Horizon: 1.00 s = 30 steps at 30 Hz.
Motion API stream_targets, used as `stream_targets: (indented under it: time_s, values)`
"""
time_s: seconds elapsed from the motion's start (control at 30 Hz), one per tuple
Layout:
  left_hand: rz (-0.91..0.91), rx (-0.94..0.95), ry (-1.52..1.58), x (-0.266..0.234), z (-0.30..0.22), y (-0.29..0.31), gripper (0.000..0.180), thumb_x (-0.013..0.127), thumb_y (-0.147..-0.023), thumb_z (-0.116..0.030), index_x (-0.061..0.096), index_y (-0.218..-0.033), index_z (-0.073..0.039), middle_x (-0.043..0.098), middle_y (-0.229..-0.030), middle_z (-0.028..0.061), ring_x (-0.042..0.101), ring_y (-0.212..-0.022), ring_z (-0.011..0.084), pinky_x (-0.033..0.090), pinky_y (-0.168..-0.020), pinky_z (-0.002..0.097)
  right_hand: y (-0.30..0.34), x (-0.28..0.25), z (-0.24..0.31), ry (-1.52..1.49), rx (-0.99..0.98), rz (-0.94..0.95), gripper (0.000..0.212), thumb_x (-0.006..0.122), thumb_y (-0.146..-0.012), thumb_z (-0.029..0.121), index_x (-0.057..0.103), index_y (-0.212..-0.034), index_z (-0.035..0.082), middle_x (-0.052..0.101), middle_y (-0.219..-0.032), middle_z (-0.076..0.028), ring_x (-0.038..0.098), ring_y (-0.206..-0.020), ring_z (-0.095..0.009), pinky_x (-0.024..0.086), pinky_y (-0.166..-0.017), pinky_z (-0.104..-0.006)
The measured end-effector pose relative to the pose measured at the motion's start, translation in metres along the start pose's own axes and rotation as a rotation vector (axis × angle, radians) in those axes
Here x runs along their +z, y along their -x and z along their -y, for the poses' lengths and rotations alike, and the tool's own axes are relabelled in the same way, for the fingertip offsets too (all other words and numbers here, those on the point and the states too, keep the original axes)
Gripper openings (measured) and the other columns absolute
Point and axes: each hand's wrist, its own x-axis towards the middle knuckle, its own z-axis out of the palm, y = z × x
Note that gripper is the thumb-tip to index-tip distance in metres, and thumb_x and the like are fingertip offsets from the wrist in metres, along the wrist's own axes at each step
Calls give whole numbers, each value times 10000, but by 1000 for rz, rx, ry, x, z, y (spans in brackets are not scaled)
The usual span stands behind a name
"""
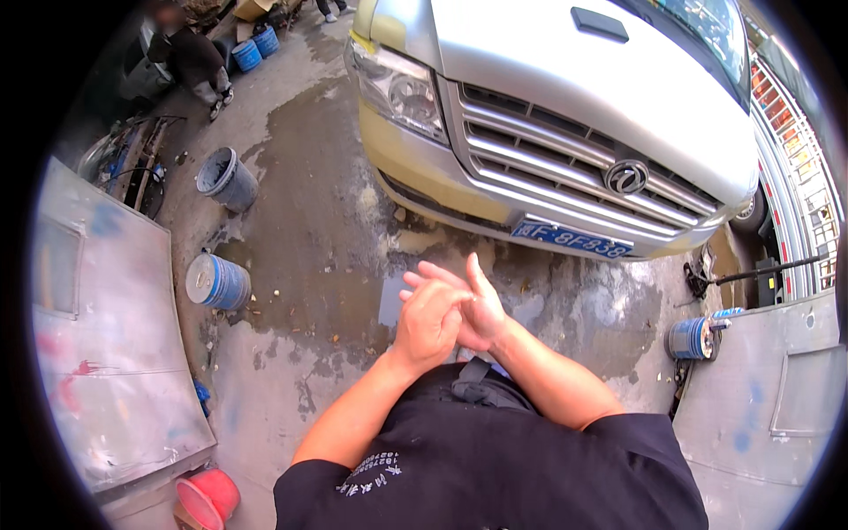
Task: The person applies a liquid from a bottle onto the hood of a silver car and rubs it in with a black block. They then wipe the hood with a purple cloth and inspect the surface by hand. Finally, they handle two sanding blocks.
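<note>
In front of my waist my two hands meet. My left hand [428,325] is closed, its fingers bent and pressed together against the palm of the other hand. Whether something small is between those fingertips, I cannot make out. My right hand [482,311] lies open behind it, palm turned toward the left, thumb raised and fingers stretched out. Beyond the hands stands the front of a silver van [565,115], with a headlight [402,93], a chrome grille [565,146] and a blue licence plate [574,239]. Yellowish patches cover part of its bumper [433,190].
A dark bucket [228,179] and a blue-banded can [219,281] stand on the wet concrete at left. A red bucket [208,499] sits near lower left. Pale panels [115,309] flank both sides. Another can [692,338] stands right. A person [194,57] is at far left.
</note>
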Motion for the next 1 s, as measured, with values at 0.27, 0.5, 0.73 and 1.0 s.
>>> stream_targets:
  time_s: [0.27, 0.5, 0.73, 1.0]
  values:
    - [-68, 24, -79, 26, -19, -3, 459, 514, -930, -234, 468, -1311, 19, 429, -1358, 214, 387, -1283, 356, 291, -1059, 421, -6, -15, -14, 200, -46, -17, 713, 289, -953, 622, 142, -1516, 212, 311, -1500, -137, 398, -1317, -319, 392, -1023, -441]
    - [-87, -111, -110, 35, 16, -28, 636, 375, -977, -399, 284, -1444, 22, 212, -1526, 224, 152, -1434, 365, 141, -1150, 418, 6, 11, -4, 422, -139, -103, 706, 335, -975, 553, 111, -1518, 160, 245, -1531, -131, 280, -1389, -304, 275, -1103, -449]
    - [-121, -855, 1024, 28, 4, -33, 676, 252, -993, -543, 226, -1476, -70, 291, -1508, 111, 254, -1405, 231, 219, -1143, 359, 3, 3, 12, 1917, -934, 11, 625, 387, -968, 465, 370, -1429, 43, 245, -1516, -223, 182, -1430, -357, 95, -1144, -492]
    - [-10, 17, 39, 25, -30, -30, 725, 245, -969, -574, 198, -1505, -88, 127, -1571, 155, 111, -1457, 292, 73, -1156, 470, 3, -72, 3, 622, -269, -336, 705, 299, -979, 560, 327, -1439, 27, 350, -1477, -170, 371, -1339, -307, 264, -1108, -413]
